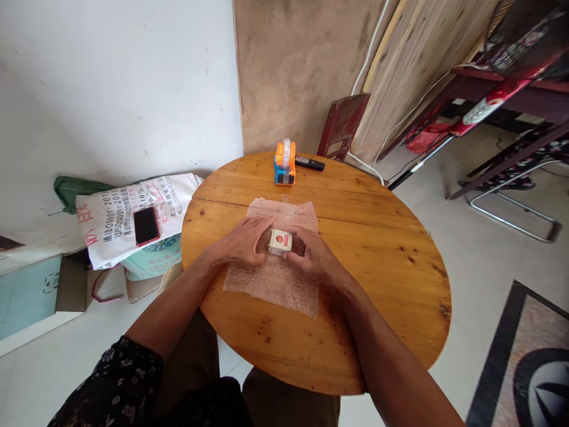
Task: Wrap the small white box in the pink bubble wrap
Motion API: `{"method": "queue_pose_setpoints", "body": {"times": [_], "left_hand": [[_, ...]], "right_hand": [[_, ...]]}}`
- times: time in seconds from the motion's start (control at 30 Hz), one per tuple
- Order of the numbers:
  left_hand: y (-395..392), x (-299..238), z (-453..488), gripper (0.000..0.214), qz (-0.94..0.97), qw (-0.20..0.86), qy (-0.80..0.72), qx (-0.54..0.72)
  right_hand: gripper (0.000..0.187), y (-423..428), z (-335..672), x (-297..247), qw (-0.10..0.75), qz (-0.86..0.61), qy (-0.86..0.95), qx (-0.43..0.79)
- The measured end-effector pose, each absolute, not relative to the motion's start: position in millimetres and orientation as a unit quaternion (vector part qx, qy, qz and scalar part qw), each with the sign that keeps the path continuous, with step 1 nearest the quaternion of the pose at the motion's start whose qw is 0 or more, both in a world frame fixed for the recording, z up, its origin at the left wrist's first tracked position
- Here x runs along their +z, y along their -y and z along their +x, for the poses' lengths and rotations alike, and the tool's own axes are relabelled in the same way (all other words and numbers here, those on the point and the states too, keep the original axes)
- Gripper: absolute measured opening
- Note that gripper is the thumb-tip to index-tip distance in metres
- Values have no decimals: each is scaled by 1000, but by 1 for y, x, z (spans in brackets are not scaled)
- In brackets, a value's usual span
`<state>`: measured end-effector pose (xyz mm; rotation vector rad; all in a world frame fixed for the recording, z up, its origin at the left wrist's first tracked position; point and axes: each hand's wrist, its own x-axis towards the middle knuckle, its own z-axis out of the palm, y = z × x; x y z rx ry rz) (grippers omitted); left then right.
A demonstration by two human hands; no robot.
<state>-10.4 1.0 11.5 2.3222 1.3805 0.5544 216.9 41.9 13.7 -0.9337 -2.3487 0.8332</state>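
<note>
A small whitish box (280, 241) with a red logo rests on a sheet of clear bubble wrap (275, 284), near its middle. My right hand (310, 254) is at the box's right side, its thumb at the near corner and its fingers curled along the far edge, so that it grips the box. On the left, my left hand (247, 242) lies on the wrap with fingers stretched out and thumb apart, holding nothing. A narrow gap shows between its thumb and the box. The bubble wrap lies flat on a round wooden table (377, 261).
An orange and blue tape dispenser (285, 162) stands at the table's far side, beside a black remote-like object (311, 163). A dark red chair (344, 121) is behind the table. Left of it, a phone (146, 226) lies on printed white sacks (120, 237).
</note>
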Motion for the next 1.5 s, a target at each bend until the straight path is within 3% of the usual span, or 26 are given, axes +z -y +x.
{"method": "queue_pose_setpoints", "body": {"times": [0.67, 0.83, 0.97, 1.1, 1.27, 1.5], "left_hand": [[-5, 7, -16, 89, 821, 209, -474, 241], [13, 40, -20, 67, 806, 173, -495, 274], [61, 66, -8, 50, 864, 83, -459, 190], [103, 51, 10, 48, 886, 33, -443, 136], [105, 17, 17, 18, 856, -38, -473, 204], [50, 38, 14, 5, 750, 86, -536, 378]], "right_hand": [[65, -45, 226, 18, 240, -312, 841, 372], [65, -47, 229, 15, 250, -298, 829, 402], [66, -50, 230, 11, 261, -295, 821, 413], [64, -52, 229, 11, 273, -282, 821, 415], [67, -53, 228, 3, 266, -293, 807, 439], [60, -49, 228, 17, 295, -330, 702, 559]]}}
